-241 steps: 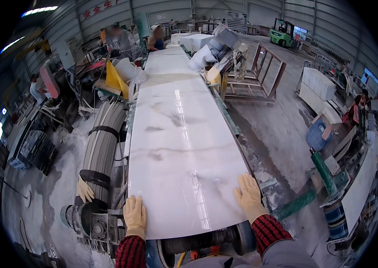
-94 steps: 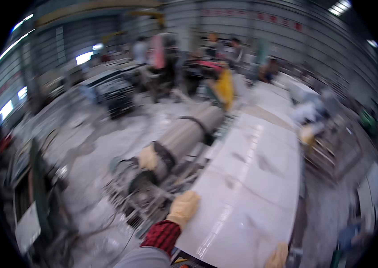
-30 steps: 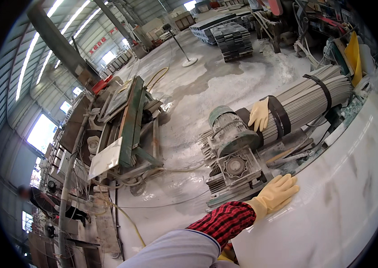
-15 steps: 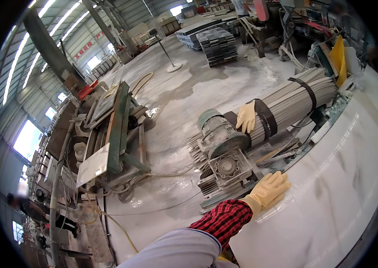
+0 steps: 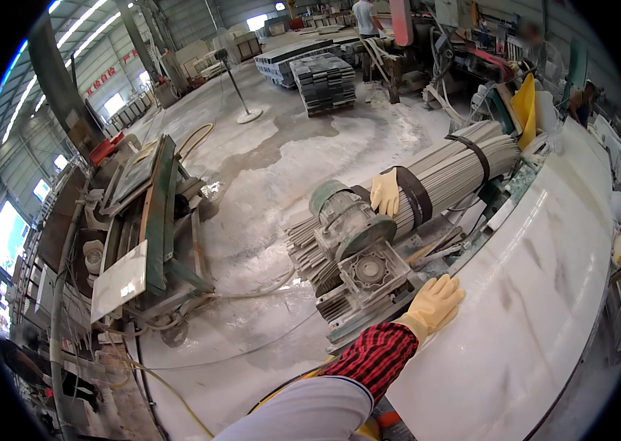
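Left hand (image 5: 434, 303) in a cream glove, laid palm-down at the near left edge of the slab (image 5: 520, 323): fingers straight, lightly together, not curled round anything that shows; whether the thumb hooks under the edge, I cannot tell. The right hand is out of view, so no call on its grip. And the slab itself, white with grey-brown veins, stretches away to the upper right, lying flat and in place, its face already glossy under the lights. It sits unlifted; whether its surface has more work left in it, this view doesn't settle.

Just left of the glove, a dusty motor (image 5: 373, 268); behind that, a strapped bundle of strips (image 5: 472, 158) with a loose glove (image 5: 384, 193) draped on it. Farther out, a yellow sheet (image 5: 523, 110), and a co-worker (image 5: 582, 103) near the slab's far end. Across the wet floor, stacked dark stone (image 5: 323, 82).
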`<state>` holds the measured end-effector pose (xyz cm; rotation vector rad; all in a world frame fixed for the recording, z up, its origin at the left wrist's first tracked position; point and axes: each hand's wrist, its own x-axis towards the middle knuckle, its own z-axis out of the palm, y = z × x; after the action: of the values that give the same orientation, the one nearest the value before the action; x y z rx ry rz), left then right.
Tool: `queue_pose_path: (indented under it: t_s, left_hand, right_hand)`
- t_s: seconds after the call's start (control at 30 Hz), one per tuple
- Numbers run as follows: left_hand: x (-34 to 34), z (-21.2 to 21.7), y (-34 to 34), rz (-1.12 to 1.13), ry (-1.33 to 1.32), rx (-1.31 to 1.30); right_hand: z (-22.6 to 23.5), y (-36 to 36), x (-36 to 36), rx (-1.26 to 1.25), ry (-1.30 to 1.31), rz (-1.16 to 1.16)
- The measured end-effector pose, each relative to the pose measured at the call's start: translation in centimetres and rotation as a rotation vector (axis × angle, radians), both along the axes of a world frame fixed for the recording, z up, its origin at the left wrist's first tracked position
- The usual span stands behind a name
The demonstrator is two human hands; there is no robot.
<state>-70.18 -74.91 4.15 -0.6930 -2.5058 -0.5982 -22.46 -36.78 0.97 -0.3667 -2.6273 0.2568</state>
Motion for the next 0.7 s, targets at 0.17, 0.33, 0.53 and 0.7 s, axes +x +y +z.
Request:
queue_pose_path:
  t_s: [0.17, 0.33, 0.53, 0.7]
  left_hand:
    - [2.5, -0.2, -0.9, -0.021, 0.153, 0.061]
    - [7.9, 0.1, -4.7, -0.069, 0.133, 0.078]
    - [13.2, -1.3, -6.3, 0.045, 0.056, 0.062]
    - [15.6, -3.2, -6.3, 0.124, 0.038, 0.024]
  right_hand:
    - [0.6, -9.0, -2.1, -0.505, -0.222, 0.094]
    - [-0.2, -13.1, -8.3, -3.035, 0.042, 0.089]
    - [1.0, -12.3, -7.0, -3.323, -0.039, 0.279]
    - [-3.7, -9.6, -6.7, -3.47, -0.022, 0.462]
